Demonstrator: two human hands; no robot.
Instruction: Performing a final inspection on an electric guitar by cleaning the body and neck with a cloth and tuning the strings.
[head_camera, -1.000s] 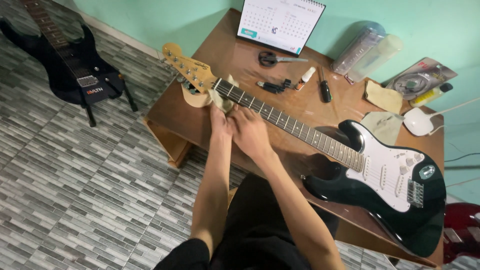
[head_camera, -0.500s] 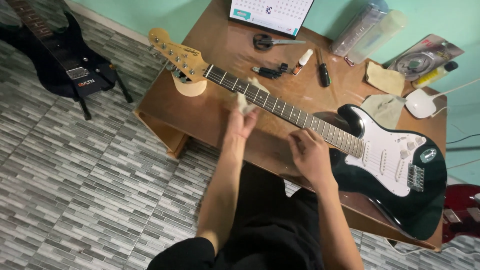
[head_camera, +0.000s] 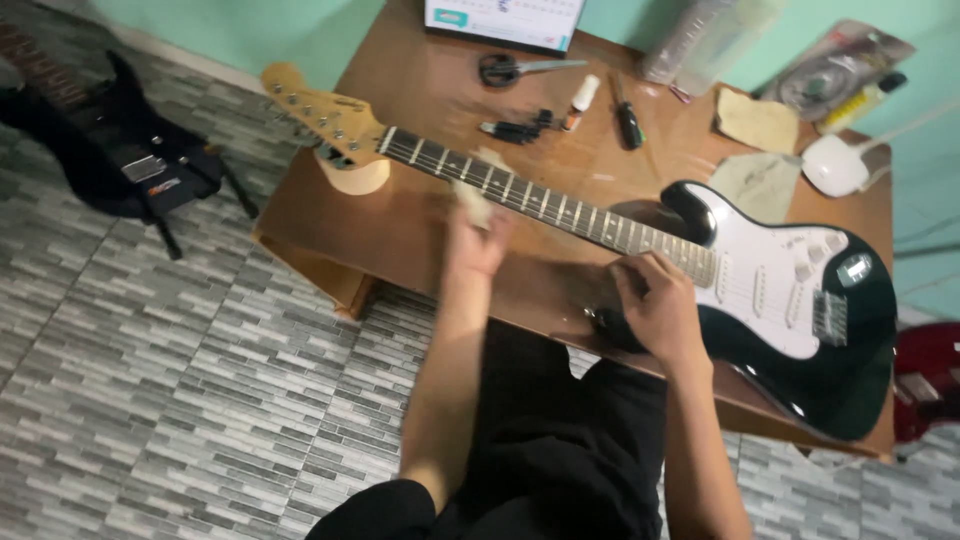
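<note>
best rubbing cloth (head_camera: 477, 200) along the neck (head_camera: 520, 192) of guitar (head_camera: 780, 290) lying across table (head_camera: 400, 240), left hand (head_camera: 478, 240) clenched on cloth, right hand (head_camera: 655, 305) gripping body's lower horn, steadying firmly.

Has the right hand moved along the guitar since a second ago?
Yes. The right hand slid from beside the left hand down the neck to the black guitar body.

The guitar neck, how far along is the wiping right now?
Under way. The left hand presses a pale cloth on the fretboard partway along the neck, while the right hand steadies the black guitar body at its lower horn. The frets toward the body and those by the headstock lie uncovered; whether they are already wiped cannot be told.
</note>
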